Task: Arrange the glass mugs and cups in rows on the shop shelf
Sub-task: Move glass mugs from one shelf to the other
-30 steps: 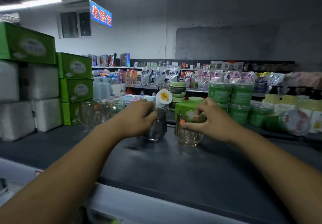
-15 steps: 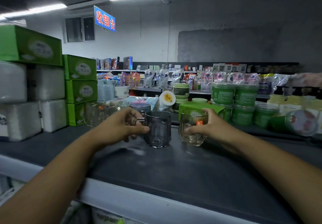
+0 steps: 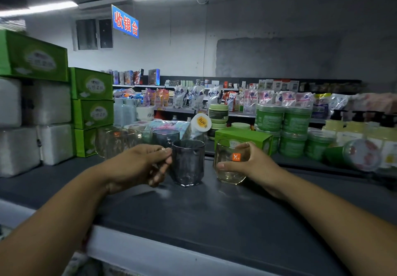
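Head view, frame centre: left hand point(image 3: 137, 166) pinches the handle of the smoky mug point(image 3: 189, 164); right hand point(image 3: 255, 165) wraps the clear cup point(image 3: 227, 173). Both stand on the shelf point(image 3: 193, 215). Glass is probably rigid, slick and breakable, so handle and sidewall suit gripping.

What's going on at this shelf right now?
A person is setting out glassware on a dark shop shelf. The left hand holds a smoky grey mug by its handle. The right hand wraps a clear cup with an orange sticker. Both appear to stand on the shelf, side by side and apart. More glasses wait behind, beside green boxes.
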Available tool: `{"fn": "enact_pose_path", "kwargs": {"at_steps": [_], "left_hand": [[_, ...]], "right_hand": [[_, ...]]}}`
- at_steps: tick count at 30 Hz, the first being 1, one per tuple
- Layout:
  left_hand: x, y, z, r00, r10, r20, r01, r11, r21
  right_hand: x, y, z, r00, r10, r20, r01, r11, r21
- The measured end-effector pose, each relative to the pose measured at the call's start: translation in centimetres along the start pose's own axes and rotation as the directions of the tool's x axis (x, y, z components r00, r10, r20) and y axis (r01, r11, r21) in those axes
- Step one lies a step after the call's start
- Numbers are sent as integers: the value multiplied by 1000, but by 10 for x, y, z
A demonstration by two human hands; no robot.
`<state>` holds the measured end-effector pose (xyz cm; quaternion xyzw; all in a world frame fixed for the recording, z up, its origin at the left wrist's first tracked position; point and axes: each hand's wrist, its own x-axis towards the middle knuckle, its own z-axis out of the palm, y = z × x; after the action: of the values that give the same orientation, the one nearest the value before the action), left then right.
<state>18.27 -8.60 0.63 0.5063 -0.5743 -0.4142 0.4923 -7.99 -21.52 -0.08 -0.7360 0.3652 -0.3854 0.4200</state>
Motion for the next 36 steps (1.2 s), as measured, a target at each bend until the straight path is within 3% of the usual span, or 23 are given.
{"fn": "enact_pose_path", "kwargs": {"at_steps": [3,6,10,14,20,25,36], "left_hand": [[6,-1,3,997,-72,-6,70,984,-161],[10,5,5,990,-99,-104,79,981,-179],[5,20,17,977,-1,-214,-34,987,-159],[-7,45,49,956,132,-261,-180,969,-169],[-23,69,137,948,209,-240,-268,931,-246],[-21,75,233,962,197,-188,-253,904,-346],[-3,73,392,976,84,-199,-151,923,-353]], "right_hand": [[1,-1,6,999,10,-50,-9,1000,18],[0,-10,3,993,6,-122,-3,1000,23],[-6,-34,-19,983,24,-185,-5,995,100],[-34,-59,-56,981,-28,-191,35,999,35],[-112,-57,-128,959,-74,-273,72,997,-20],[-179,-35,-191,933,-69,-354,52,997,-56],[-256,21,-306,914,0,-406,-60,989,-135]]}}
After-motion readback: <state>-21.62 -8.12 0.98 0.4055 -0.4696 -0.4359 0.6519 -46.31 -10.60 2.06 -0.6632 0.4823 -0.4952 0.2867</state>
